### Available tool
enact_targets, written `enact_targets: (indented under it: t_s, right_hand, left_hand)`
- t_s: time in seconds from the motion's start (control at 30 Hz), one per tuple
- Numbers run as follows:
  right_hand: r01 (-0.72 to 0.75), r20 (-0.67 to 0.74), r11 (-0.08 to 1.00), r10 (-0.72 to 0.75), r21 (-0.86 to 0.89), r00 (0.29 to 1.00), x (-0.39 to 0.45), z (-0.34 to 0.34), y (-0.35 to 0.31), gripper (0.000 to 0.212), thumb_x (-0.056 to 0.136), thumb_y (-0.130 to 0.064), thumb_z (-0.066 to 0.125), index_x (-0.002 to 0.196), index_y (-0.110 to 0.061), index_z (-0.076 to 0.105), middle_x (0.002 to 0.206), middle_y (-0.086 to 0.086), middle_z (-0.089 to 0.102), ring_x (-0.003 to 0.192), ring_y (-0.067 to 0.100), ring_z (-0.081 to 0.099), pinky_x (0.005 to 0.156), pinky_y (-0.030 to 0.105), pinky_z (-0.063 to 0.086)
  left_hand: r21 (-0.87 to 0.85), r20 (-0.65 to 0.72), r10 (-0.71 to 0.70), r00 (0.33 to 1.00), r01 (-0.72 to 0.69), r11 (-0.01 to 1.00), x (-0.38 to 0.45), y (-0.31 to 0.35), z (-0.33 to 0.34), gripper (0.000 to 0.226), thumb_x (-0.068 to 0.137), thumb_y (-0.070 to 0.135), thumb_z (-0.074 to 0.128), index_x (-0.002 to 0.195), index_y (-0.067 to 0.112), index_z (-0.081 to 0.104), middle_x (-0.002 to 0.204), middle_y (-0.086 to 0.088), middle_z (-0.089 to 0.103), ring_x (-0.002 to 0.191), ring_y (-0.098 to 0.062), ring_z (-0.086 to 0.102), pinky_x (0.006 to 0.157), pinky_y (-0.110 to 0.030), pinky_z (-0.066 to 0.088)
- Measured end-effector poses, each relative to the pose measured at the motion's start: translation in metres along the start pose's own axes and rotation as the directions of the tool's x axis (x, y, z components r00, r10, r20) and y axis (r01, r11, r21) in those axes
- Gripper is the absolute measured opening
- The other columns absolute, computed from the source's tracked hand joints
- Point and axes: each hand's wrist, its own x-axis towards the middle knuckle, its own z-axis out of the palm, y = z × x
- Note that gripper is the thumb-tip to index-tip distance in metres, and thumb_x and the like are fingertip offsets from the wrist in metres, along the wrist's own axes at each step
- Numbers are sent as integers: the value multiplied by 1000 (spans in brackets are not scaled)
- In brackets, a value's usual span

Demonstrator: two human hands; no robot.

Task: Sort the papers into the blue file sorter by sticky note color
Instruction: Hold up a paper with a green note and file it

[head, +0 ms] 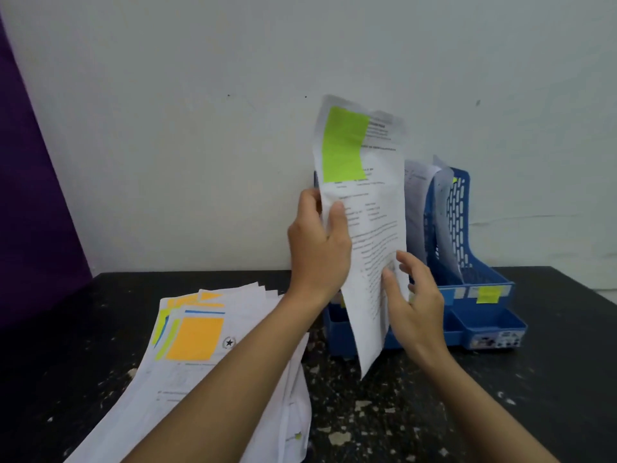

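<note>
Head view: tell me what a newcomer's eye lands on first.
The green sticky note on the printed sheet held upright mid-frame by the left hand, before the blue file sorter. Next, the orange sticky note topping the paper pile at lower left.

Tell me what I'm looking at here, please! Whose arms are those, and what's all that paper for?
No machine here. A person wears a camera on their head, so you see their own two arms from above, looking forward and down. The left hand holds a sheet of paper upright in its grip; that sheet has a green sticky note near its top. The right hand touches the sheet's lower edge with relaxed fingers. On the dark table lies a pile of papers; the top one has an orange sticky note. Behind the sheet stands a blue file sorter, already holding some papers.
</note>
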Motion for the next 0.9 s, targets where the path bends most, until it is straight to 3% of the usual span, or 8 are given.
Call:
enact_targets:
  t_s: [0.1, 0.2, 0.33, 0.47, 0.57, 0.67, 0.77, 0.9]
  right_hand:
    - [-23, 67, 997, 18, 70, 998, 7, -4, 1, 39, 96, -31, 46, 133, -18, 47, 130, -4, 53, 115, 7, 50, 95, 31, 44]
    - [-39, 160, 988, 15, 147, 987, 20, -7, 0, 40, 98, -31, 41, 136, -20, 46, 134, -7, 52, 119, 2, 48, 98, 23, 41]
    - [-34, 298, 960, -53, 279, 953, 37, -19, -2, 52, 88, -40, 44, 138, -27, 37, 136, -19, 44, 119, -14, 42, 97, 9, 37]
    - [132, 348, 983, -170, 131, 922, 40, -27, 0, 80, 77, -51, 56, 146, -28, 23, 142, -20, 39, 126, -1, 42, 99, 24, 42]
    - [225, 333, 972, -236, 73, 913, 39, -26, 2, 81, 80, -31, 61, 148, -20, 19, 143, -17, 38, 126, 4, 44, 100, 32, 45]
    - [313, 235, 950, -305, 2, 923, 39, -22, 1, 71, 80, -6, 55, 145, -10, 27, 126, -18, 49, 102, 10, 59, 82, 21, 52]
    - [294, 62, 951, -289, -101, 955, 42, -20, 0, 67, 77, 12, 53, 138, -9, 39, 79, -8, 58, 60, -3, 53, 54, 2, 38]
    - [242, -14, 958, -247, -156, 969, 46, -23, 1, 60, 78, 14, 50, 134, -6, 46, 61, -13, 42, 57, -7, 49, 49, 2, 33]
  left_hand:
    - [17, 59, 54, 997, -55, 998, 0, 7, 21, 6, 95, 9, 46, 94, 15, 45, 82, 10, 57, 73, 6, 54, 61, -3, 36]
    - [39, 88, 64, 994, -67, 997, 2, 9, 39, 7, 96, 10, 42, 98, 16, 40, 94, 0, 58, 81, -8, 54, 62, -5, 37]
    - [14, 82, 28, 996, -29, 999, 8, 9, 58, 6, 97, 7, 36, 97, 13, 35, 96, -4, 54, 78, -8, 52, 59, -5, 38]
    - [21, 89, 13, 996, -15, 1000, 15, 3, 68, 7, 97, 7, 37, 96, 12, 33, 93, 0, 52, 76, -3, 51, 59, -7, 39]
    - [5, 132, -11, 991, 11, 1000, 15, -2, 71, 7, 97, 8, 38, 99, 13, 33, 91, 4, 51, 78, -5, 53, 61, -9, 43]
    - [-12, 170, -25, 985, 27, 1000, 13, -9, 71, 12, 96, 10, 44, 103, 16, 36, 95, 6, 53, 84, -8, 57, 65, -10, 47]
    - [-54, 322, 16, 947, 2, 999, 10, -19, 68, 34, 87, 27, 59, 114, 19, 40, 116, -1, 52, 106, -11, 57, 79, -26, 54]
    - [112, 467, 204, 860, -287, 951, 6, -42, 55, 46, 82, 46, 45, 116, 16, 51, 141, 4, 33, 129, -8, 36, 98, -36, 43]
